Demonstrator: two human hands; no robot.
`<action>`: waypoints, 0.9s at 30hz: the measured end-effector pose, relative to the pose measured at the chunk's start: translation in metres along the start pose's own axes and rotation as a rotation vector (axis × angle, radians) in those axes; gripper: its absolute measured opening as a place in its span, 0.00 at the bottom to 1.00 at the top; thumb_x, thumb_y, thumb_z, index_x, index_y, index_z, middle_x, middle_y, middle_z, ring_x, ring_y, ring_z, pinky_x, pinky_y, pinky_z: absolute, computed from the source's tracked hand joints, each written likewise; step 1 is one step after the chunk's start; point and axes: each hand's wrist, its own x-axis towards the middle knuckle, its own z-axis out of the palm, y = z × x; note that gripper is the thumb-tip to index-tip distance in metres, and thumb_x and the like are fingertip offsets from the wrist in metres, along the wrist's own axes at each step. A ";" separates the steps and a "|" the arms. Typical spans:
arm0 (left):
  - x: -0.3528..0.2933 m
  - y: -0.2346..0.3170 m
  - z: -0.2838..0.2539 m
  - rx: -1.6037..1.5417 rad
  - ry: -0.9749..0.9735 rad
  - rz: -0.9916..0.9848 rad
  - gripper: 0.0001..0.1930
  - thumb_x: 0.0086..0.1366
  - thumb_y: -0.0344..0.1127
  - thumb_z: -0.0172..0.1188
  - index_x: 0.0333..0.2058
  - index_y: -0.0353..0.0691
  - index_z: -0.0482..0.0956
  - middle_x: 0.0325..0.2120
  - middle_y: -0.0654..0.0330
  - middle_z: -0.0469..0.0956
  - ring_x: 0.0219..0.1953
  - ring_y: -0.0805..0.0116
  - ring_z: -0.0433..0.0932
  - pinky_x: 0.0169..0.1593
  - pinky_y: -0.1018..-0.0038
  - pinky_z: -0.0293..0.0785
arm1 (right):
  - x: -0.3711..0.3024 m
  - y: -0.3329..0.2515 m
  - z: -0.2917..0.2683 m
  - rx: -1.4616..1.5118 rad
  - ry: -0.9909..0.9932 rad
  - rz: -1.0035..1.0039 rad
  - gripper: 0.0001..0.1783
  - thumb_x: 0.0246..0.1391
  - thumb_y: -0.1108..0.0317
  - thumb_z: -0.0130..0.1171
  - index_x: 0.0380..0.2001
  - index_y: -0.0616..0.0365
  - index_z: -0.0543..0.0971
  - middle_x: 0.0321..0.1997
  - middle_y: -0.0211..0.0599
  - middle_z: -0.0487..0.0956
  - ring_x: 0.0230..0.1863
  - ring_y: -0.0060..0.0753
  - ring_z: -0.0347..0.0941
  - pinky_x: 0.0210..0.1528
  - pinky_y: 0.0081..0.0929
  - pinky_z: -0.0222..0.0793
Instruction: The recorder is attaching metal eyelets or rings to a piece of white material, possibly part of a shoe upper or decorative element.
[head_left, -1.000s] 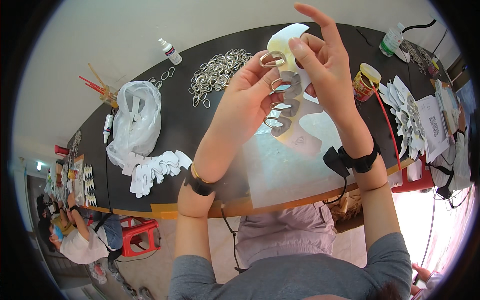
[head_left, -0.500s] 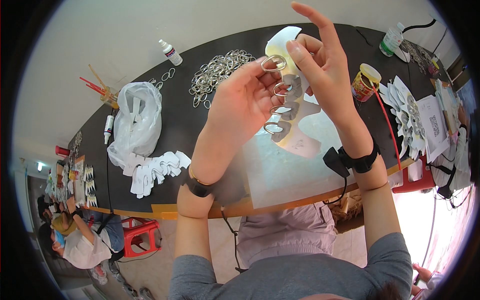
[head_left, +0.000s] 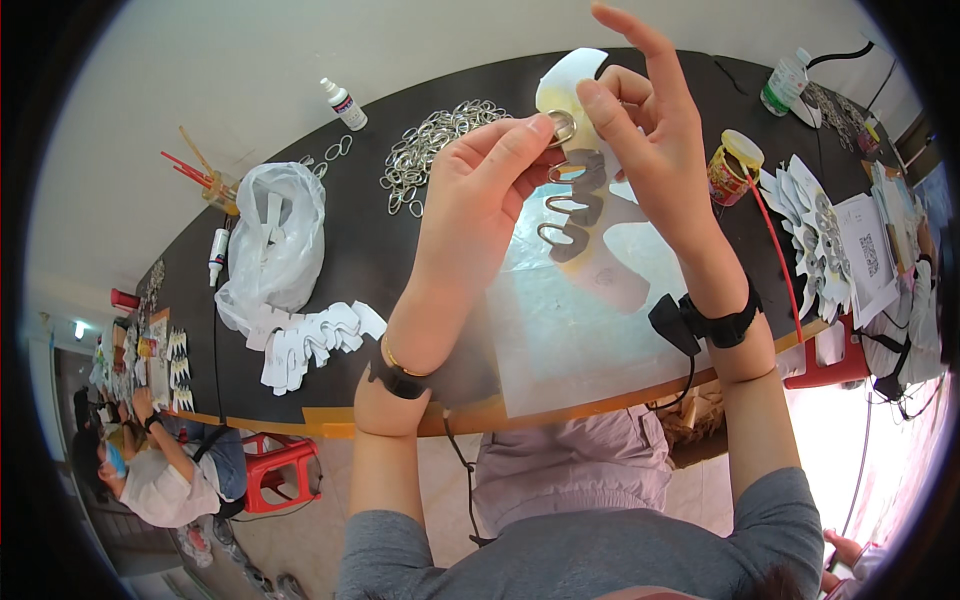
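My right hand pinches a curved white cut-out piece near its upper end, index finger raised, and holds it up over the table. Down the piece's left edge run grey rounded tabs, three of them with silver oval metal rings attached. Between thumb and fingers of my left hand is another oval metal ring, held against the piece's edge above those rings. The left fingertips partly cover this ring, so I cannot tell whether it is joined to the piece.
A pile of metal rings lies beyond my left hand. Leftward are a plastic bag and white cut-outs. At right stand a yellow-red tub with a red stick and more cut-outs. A translucent sheet covers the near table.
My left thumb has come over onto the metal ring, and the fingers have closed up around it. The cut-out piece has shifted slightly to the right. My right hand keeps its pinch.
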 end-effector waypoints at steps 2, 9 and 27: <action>0.002 -0.006 -0.001 -0.007 0.053 0.042 0.11 0.63 0.35 0.58 0.37 0.31 0.79 0.32 0.59 0.78 0.34 0.74 0.75 0.44 0.77 0.72 | 0.002 0.005 -0.002 -0.082 0.029 -0.046 0.24 0.54 0.69 0.57 0.55 0.55 0.68 0.28 0.25 0.74 0.30 0.16 0.64 0.35 0.17 0.60; 0.006 -0.023 -0.002 0.033 0.193 0.219 0.10 0.66 0.33 0.54 0.39 0.33 0.79 0.34 0.61 0.78 0.36 0.74 0.76 0.44 0.80 0.72 | 0.000 0.016 0.010 -0.736 0.148 -0.718 0.06 0.39 0.70 0.66 0.25 0.52 0.79 0.23 0.25 0.75 0.28 0.29 0.70 0.30 0.28 0.61; 0.003 -0.019 0.007 0.685 0.244 0.391 0.11 0.63 0.35 0.59 0.32 0.31 0.81 0.27 0.63 0.78 0.31 0.79 0.74 0.33 0.83 0.69 | 0.000 0.005 -0.001 -0.332 -0.023 -0.047 0.07 0.43 0.70 0.62 0.24 0.63 0.76 0.21 0.28 0.75 0.27 0.16 0.67 0.30 0.15 0.65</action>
